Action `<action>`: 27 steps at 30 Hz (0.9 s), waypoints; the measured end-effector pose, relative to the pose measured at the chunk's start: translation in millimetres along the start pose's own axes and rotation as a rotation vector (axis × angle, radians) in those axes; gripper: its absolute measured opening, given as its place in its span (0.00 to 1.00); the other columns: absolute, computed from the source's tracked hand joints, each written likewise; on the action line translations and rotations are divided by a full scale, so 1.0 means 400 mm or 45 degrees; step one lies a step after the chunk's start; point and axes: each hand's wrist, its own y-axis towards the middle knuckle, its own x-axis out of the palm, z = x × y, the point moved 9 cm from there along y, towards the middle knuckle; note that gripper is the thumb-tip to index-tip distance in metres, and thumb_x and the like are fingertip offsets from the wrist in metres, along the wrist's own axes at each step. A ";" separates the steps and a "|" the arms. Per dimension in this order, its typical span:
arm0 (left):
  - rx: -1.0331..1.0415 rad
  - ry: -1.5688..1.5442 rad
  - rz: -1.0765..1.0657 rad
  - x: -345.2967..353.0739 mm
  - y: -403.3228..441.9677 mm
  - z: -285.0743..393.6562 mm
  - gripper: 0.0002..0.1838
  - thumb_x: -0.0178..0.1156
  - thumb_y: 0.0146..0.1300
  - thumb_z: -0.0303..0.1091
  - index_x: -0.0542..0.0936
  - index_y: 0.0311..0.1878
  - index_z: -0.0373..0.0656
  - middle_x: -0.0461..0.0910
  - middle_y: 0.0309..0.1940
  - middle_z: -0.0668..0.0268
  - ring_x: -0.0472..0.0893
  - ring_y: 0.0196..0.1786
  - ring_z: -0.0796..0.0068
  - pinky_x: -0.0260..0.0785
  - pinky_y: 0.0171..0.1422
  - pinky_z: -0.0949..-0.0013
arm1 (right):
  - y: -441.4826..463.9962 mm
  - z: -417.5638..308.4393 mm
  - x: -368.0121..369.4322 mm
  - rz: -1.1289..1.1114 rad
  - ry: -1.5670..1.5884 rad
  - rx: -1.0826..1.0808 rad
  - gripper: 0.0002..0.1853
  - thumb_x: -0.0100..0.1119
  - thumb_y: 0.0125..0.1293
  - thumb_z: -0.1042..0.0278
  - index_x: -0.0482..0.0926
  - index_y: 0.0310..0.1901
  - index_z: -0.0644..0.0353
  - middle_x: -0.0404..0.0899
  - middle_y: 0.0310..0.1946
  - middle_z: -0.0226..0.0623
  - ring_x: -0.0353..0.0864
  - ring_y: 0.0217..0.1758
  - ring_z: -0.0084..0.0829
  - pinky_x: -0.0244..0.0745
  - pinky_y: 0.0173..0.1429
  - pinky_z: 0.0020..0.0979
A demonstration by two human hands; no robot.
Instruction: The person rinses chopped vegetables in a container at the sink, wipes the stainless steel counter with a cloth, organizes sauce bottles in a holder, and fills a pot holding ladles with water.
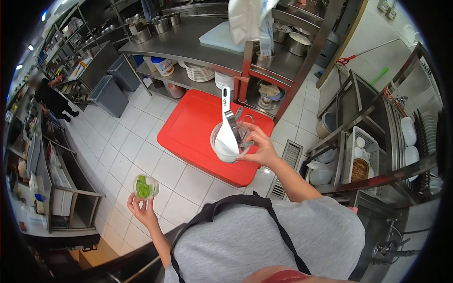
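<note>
Storage box [184, 125] on floor [177, 181], ahead of the wearer. First cup [225, 153] in right hand [261, 145], above box; spoon [227, 122] and smaller utensils [242, 129] in it. Second cup [153, 187] in left hand [141, 207], left of box; chopped greens [143, 187] inside. Worktop [196, 40] beyond box: pots [160, 26] along its left end, cutting board [222, 36] nearer its right end. Under it, shelf [186, 86]: plates [200, 72], tub [163, 66] to their left. Bins [108, 95] left of worktop. Right of box, floor drain [289, 162], then rack [343, 146] with basket [355, 141]
</note>
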 end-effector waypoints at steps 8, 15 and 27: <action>0.014 0.077 0.066 -0.070 0.247 -0.157 0.13 0.67 0.49 0.19 0.72 0.33 0.37 0.62 0.56 0.60 0.69 0.59 0.65 0.79 0.50 0.61 | 0.177 0.054 0.251 -0.065 0.144 0.077 0.23 0.80 0.37 0.68 0.73 0.32 0.58 0.60 0.64 0.45 0.67 0.65 0.37 0.74 0.60 0.37; 0.006 0.043 0.080 -0.134 0.470 -0.245 0.12 0.65 0.50 0.17 0.72 0.34 0.35 0.61 0.57 0.61 0.69 0.58 0.67 0.78 0.50 0.64 | 0.325 0.045 0.408 -0.017 0.171 0.099 0.24 0.79 0.38 0.66 0.71 0.32 0.59 0.61 0.63 0.43 0.68 0.64 0.37 0.74 0.62 0.39; -0.070 0.168 0.139 -0.195 0.686 -0.446 0.12 0.66 0.51 0.20 0.72 0.35 0.35 0.62 0.57 0.61 0.70 0.57 0.68 0.79 0.49 0.67 | 0.642 0.182 0.640 -0.059 0.203 0.126 0.24 0.80 0.37 0.68 0.71 0.32 0.59 0.61 0.63 0.42 0.67 0.64 0.35 0.74 0.60 0.37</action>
